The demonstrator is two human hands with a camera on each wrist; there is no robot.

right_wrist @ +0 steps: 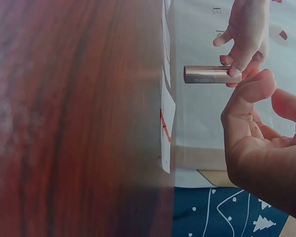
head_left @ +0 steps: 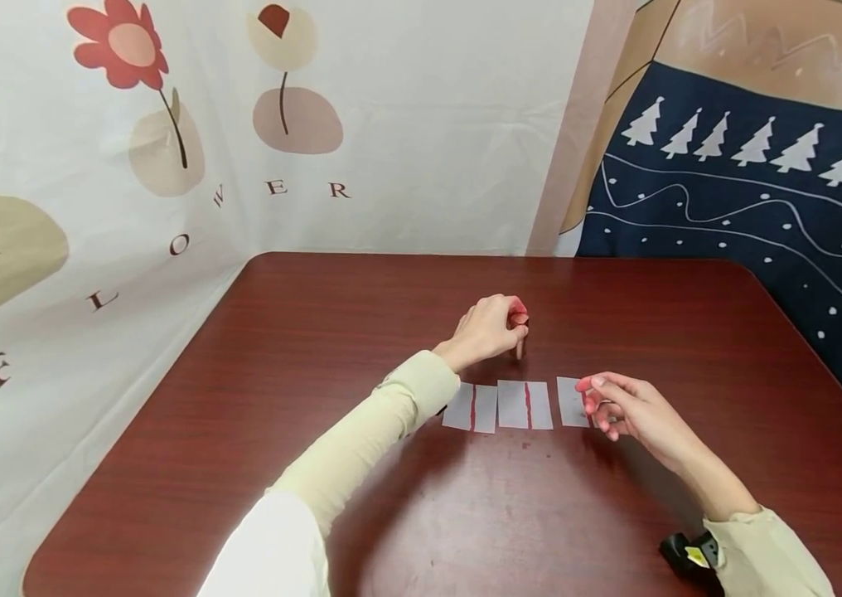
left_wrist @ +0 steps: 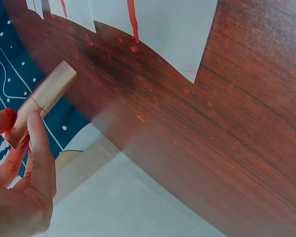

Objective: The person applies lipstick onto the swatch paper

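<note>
A shiny gold lipstick tube (left_wrist: 52, 91) is held upright above the table, its seam visible. My left hand (head_left: 486, 327) pinches its top end between thumb and fingers, beyond the paper row. Three white papers, a left one (head_left: 461, 406), a middle one (head_left: 512, 406) and a right one (head_left: 570, 402), lie side by side, each with a red streak. My right hand (head_left: 633, 410) hovers over the right paper and partly covers it. Its fingers are loosely bent and hold nothing, as the right wrist view shows. Red smears mark fingertips on both hands.
The dark red-brown wooden table (head_left: 316, 332) carries small red specks near the papers. A white curtain (head_left: 428, 124) with flower prints hangs behind and left of it; a navy cloth (head_left: 727, 191) with white trees hangs at the right.
</note>
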